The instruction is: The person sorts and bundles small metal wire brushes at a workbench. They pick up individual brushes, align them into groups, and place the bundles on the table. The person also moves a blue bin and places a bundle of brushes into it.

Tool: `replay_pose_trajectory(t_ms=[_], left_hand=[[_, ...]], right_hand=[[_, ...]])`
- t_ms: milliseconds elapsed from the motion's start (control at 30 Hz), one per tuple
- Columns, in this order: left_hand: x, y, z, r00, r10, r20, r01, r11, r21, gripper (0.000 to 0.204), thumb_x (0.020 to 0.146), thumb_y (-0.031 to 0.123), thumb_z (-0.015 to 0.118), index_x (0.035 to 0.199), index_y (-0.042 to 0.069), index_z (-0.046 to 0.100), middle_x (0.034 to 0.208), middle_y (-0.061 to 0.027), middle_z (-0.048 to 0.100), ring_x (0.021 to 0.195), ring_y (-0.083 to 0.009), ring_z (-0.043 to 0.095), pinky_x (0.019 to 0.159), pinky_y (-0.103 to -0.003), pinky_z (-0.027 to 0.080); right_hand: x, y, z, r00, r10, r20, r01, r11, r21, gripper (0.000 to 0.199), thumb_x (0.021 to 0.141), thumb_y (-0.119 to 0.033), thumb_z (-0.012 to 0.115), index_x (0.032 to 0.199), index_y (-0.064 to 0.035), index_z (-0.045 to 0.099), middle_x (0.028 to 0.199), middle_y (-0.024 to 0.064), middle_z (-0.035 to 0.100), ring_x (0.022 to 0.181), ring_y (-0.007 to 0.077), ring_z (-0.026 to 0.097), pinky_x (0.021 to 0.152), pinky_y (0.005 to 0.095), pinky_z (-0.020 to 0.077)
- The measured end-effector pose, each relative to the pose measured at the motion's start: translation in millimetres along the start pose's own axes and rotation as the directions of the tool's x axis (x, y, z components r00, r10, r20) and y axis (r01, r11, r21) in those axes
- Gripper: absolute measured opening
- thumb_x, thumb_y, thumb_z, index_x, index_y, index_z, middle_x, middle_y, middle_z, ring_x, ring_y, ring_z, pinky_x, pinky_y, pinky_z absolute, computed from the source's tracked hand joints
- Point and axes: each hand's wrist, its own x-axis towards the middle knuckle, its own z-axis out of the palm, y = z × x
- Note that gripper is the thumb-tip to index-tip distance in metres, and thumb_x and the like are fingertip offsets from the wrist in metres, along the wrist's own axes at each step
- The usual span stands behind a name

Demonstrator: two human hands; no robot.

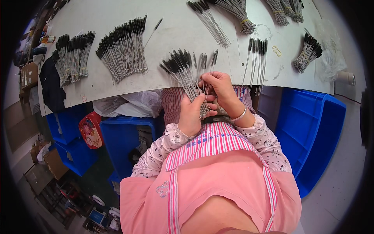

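A fanned bunch of thin wire brushes [180,70] with black bristle tips and looped wire ends is wrapped in my left hand [193,113], bristles pointing away from me. My right hand [221,91] pinches a few more of these brushes [211,62] by their wire stems, just beside the bunch. Both hands are at the table's near edge, close together. To the right of them lies a small row of loose brushes [255,58]. A larger spread of brushes [124,48] lies to the left, with a single brush [156,29] beside it.
The white table [171,33] also bears banded brush bundles [73,56] at left, another bundle [307,54] at right and several at the back. A yellow rubber band [276,50] lies at right. Blue crates [307,136] stand below on both sides; white plastic bags [126,104] hang nearby.
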Motion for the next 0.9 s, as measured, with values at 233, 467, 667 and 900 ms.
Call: replay_pose_trajectory(t_ms=[233, 467, 667, 900], left_hand=[[2, -4, -3, 0.999, 0.047, -0.019, -0.047, 0.999, -0.002, 0.024, 0.092, 0.021, 0.049, 0.108, 0.004, 0.045, 0.086, -0.008, 0.055, 0.061, -0.0141, 0.057, 0.044, -0.025, 0.046], [5, -10, -7, 0.994, 0.104, -0.018, -0.103, 0.995, 0.013, 0.022, 0.087, 0.013, 0.055, 0.105, 0.006, 0.045, 0.087, -0.0071, 0.055, 0.06, -0.0142, 0.057, 0.041, -0.025, 0.043], [2, -10, -1, 0.992, 0.116, -0.058, -0.115, 0.993, 0.031, 0.024, 0.084, 0.009, 0.057, 0.104, 0.005, 0.044, 0.086, -0.0075, 0.055, 0.057, -0.015, 0.057, 0.04, -0.025, 0.042], [-3, -11, -3, 0.992, 0.112, -0.061, -0.109, 0.993, 0.051, 0.025, 0.082, 0.007, 0.059, 0.103, 0.004, 0.044, 0.082, -0.0072, 0.054, 0.057, -0.015, 0.056, 0.039, -0.025, 0.042]], right_hand=[[2, 2, -4, 0.999, 0.008, 0.031, -0.007, 0.999, -0.031, 0.016, 0.082, -0.016, 0.06, 0.083, -0.001, 0.061, 0.07, 0.0055, 0.062, 0.046, 0.0054, 0.049, 0.037, 0.018, 0.0366], [-2, 0, 2, 0.999, -0.032, -0.037, 0.029, 0.997, -0.072, 0.014, 0.078, -0.014, 0.059, 0.079, 0.0005, 0.059, 0.066, 0.0055, 0.06, 0.043, 0.0075, 0.049, 0.036, 0.0202, 0.0359], [0, -4, 1, 0.995, -0.068, -0.07, 0.064, 0.996, -0.062, 0.011, 0.075, -0.012, 0.061, 0.075, -0.0011, 0.059, 0.062, 0.0037, 0.058, 0.041, 0.0073, 0.048, 0.035, 0.02, 0.0343], [5, -8, 0, 0.989, -0.106, -0.105, 0.1, 0.993, -0.059, 0.011, 0.074, -0.012, 0.061, 0.071, -0.001, 0.058, 0.058, 0.0028, 0.056, 0.04, 0.0076, 0.047, 0.035, 0.0202, 0.0329]])
